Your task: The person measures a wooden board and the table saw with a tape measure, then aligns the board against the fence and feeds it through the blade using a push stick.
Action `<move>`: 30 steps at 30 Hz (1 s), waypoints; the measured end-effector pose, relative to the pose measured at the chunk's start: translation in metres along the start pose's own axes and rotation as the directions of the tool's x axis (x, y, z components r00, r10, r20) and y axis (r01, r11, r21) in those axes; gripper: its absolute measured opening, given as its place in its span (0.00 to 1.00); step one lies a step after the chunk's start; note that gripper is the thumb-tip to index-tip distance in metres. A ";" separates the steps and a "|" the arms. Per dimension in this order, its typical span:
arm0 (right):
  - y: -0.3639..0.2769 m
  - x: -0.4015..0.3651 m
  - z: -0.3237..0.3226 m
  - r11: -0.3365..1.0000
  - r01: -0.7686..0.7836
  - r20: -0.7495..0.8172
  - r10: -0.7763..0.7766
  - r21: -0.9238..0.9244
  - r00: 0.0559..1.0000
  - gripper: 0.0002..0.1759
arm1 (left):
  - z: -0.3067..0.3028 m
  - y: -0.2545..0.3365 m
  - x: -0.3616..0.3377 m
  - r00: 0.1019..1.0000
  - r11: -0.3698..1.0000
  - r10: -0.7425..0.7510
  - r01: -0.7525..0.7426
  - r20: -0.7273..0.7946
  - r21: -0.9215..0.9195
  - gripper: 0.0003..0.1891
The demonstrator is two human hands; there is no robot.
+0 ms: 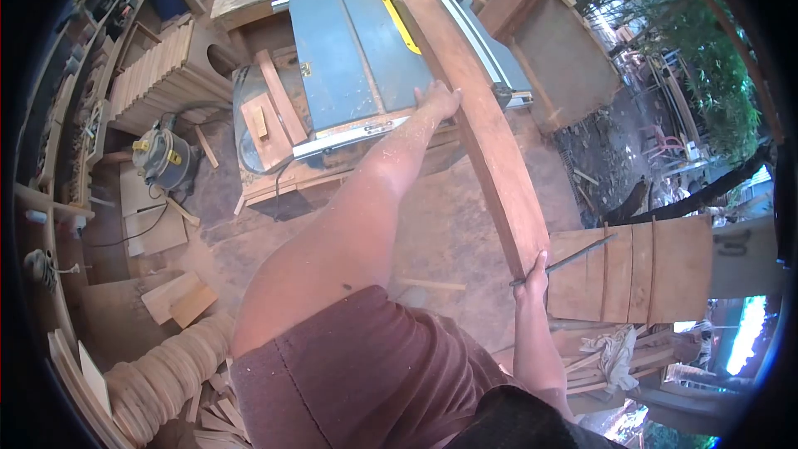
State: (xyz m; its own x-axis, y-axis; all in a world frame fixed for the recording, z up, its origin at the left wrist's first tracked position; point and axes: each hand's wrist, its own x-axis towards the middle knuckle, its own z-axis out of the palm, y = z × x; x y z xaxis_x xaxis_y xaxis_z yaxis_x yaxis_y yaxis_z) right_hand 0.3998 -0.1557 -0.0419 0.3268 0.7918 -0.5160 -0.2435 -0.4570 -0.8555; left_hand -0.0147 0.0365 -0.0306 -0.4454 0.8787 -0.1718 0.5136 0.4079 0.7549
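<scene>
A long, thick wooden beam (490,137) lies over the blue-grey top of a table saw (324,58), along the fence (465,25), and its near end reaches out past the saw toward me. My left hand (439,102) touches the beam's left side near the saw's front edge, fingers apart. At the near end, my right hand (534,278) grips the beam, thumb up along its right side. A thin dark stick (582,254) crosses under that end and is also at my right hand. A yellow strip (401,23) stands beside the beam on the saw.
Left of the saw are wood offcuts (264,129), a shop vacuum (165,158) and stacked boards (154,75). Curved wood pieces (166,374) lie at lower left. A wooden panel (640,270) stands at right, with a pale cloth (613,356) below it.
</scene>
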 end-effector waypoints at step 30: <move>-0.003 0.031 0.116 1.000 0.024 -0.021 -0.024 -0.007 0.999 0.40 | -0.011 0.006 -0.006 0.994 0.999 -0.038 0.034 0.107 0.036 0.40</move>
State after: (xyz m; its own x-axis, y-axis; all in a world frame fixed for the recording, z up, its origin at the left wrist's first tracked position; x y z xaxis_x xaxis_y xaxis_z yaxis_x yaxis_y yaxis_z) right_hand 0.3052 -0.0829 -0.0501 0.3519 0.7940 -0.4957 -0.2291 -0.4404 -0.8681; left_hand -0.0168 0.0314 -0.0182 -0.3832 0.8843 -0.2668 0.5244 0.4461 0.7253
